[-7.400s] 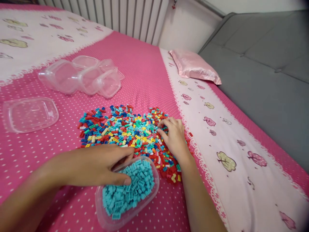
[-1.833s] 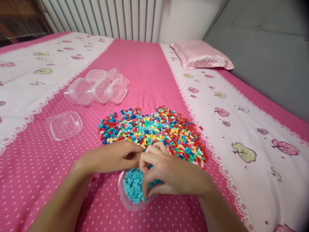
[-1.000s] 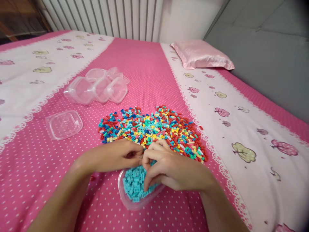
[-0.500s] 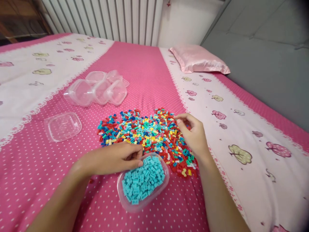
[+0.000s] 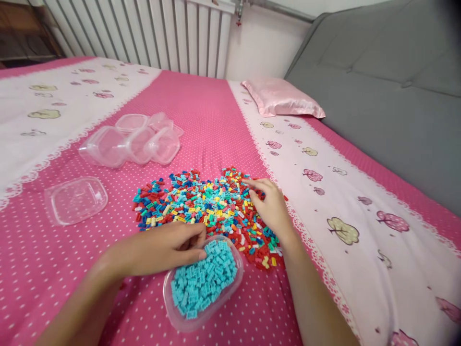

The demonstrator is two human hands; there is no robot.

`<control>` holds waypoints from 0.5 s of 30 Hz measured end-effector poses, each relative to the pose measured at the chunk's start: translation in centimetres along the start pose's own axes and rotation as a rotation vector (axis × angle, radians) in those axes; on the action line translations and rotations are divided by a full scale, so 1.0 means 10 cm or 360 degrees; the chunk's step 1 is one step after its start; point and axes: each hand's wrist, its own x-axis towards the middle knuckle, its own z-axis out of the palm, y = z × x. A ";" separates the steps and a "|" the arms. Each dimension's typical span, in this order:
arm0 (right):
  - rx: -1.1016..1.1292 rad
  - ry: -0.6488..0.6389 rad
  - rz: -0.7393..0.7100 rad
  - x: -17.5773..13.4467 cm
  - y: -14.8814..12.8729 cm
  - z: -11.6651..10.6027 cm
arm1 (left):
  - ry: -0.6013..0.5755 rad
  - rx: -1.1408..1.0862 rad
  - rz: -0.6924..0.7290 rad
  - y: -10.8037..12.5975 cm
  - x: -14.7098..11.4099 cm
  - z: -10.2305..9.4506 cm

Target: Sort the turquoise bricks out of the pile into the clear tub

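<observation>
A clear plastic tub (image 5: pixel 240 275) full of light-blue toy building bricks (image 5: pixel 205 278) stands on the bed in front of me. My left hand (image 5: pixel 173 245) lies at its left rim, fingers curled and thumb over the tub's edge; whatever those fingers hold is hidden. Beyond the tub spreads a loose pile of mixed toy building bricks (image 5: pixel 216 202) in red, blue, yellow, green and white. At the pile's right side, my right hand (image 5: pixel 268 202) reaches in with its index finger stretched to the bricks and the thumb apart from it. No brick shows between them.
Several clear plastic tubs (image 5: pixel 133 142) lie clustered beyond the pile at left. A clear lid (image 5: pixel 77 199) rests nearer on the pink dotted bedsheet (image 5: pixel 201 108). A pink pillow (image 5: pixel 283 98) lies against the grey headboard (image 5: pixel 378 91); a white radiator (image 5: pixel 144 33) stands behind.
The view has tilted and shifted, so everything sits lower and further left. My right hand has moved slightly inward over the pile. My left hand stays at the tub's rim.
</observation>
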 end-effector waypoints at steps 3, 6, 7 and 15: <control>-0.0071 -0.0039 0.0005 -0.01 0.03 0.02 | 0.0008 -0.0006 -0.0011 0.01 0.00 0.00; -0.0164 -0.0086 -0.0015 -0.03 0.01 0.07 | 0.0016 -0.0008 0.0018 0.01 0.00 0.00; -0.0197 -0.0099 -0.0025 -0.03 -0.01 0.10 | 0.0022 -0.0004 0.0030 0.01 0.01 0.01; -0.0352 -0.0134 -0.0047 -0.03 -0.13 0.21 | 0.0084 0.0047 0.0061 0.01 0.04 0.04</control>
